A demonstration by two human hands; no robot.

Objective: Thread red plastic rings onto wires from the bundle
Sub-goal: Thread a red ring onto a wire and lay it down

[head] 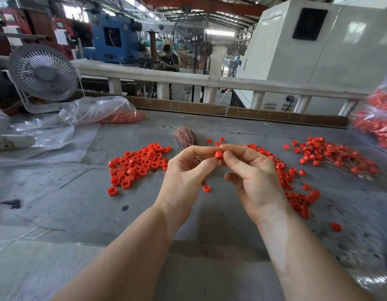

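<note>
My left hand [183,174] and my right hand [253,177] meet above the middle of the grey table [79,203]. Between their fingertips sits a red plastic ring [218,154], pinched from both sides. A thin wire shows faintly at the fingertips; which hand holds it I cannot tell. Just behind the hands lies the coppery wire bundle [185,136]. A pile of loose red rings [136,166] spreads to the left. To the right lie rings threaded on wires [331,159] and more rings [296,198] near my right wrist.
A white desk fan [43,76] stands at the back left beside a clear plastic bag of red rings [121,116]. Another bag of rings [377,124] hangs at the right edge. Stray dark wires [84,172] lie on the left. A white railing [188,79] borders the far side.
</note>
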